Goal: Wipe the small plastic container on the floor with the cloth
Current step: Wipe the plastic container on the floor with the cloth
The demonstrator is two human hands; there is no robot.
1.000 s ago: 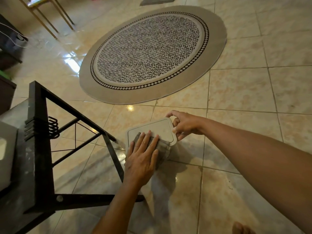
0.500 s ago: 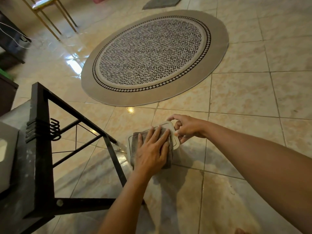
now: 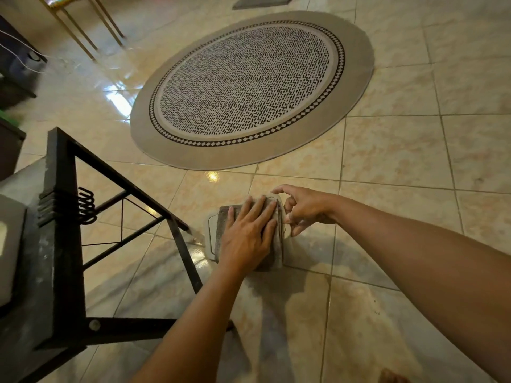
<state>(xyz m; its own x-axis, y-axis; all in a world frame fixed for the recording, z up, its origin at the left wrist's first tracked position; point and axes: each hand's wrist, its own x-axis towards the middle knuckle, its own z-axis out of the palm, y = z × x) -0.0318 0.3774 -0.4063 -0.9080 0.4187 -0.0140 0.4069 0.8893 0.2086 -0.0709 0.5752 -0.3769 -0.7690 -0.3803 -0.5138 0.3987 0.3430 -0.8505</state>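
The small pale plastic container (image 3: 209,230) lies flat on the tiled floor, mostly covered. A grey cloth (image 3: 272,259) is spread over its top. My left hand (image 3: 249,234) presses flat on the cloth, fingers stretched toward the far edge. My right hand (image 3: 302,208) holds the container's far right corner, thumb and fingers pinching its rim. Only the container's left edge and far corner show.
A black metal frame (image 3: 59,244) with a diagonal leg (image 3: 184,255) stands just left of the container. A round patterned rug (image 3: 249,87) lies farther off on the floor. Thin gold chair legs (image 3: 83,26) stand at the top left. A toe (image 3: 391,377) shows at the bottom.
My left hand has slid the cloth from the container's near edge across its top toward the far right. My right hand has kept its hold on the corner.
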